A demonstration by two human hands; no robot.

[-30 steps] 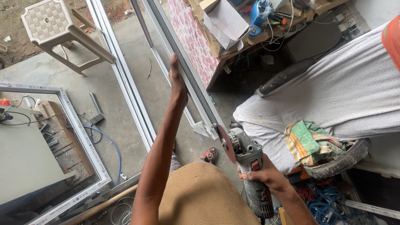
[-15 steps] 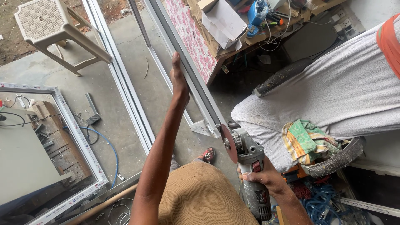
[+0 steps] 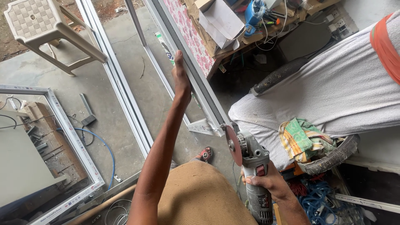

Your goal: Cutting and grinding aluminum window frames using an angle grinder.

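The fingers of the right hand (image 3: 266,181) are wrapped tightly round the grey body of an angle grinder (image 3: 252,166), whose reddish disc (image 3: 233,144) is held at the cut end of a long white window frame profile (image 3: 196,79); whether disc and profile touch cannot be told. The left hand (image 3: 181,77) is laid flat against that profile higher up, its fingers stretched along the edge and not curled round it. A plastic stool (image 3: 39,25) is seen at upper left, a cloth-covered vehicle (image 3: 333,91) at right.
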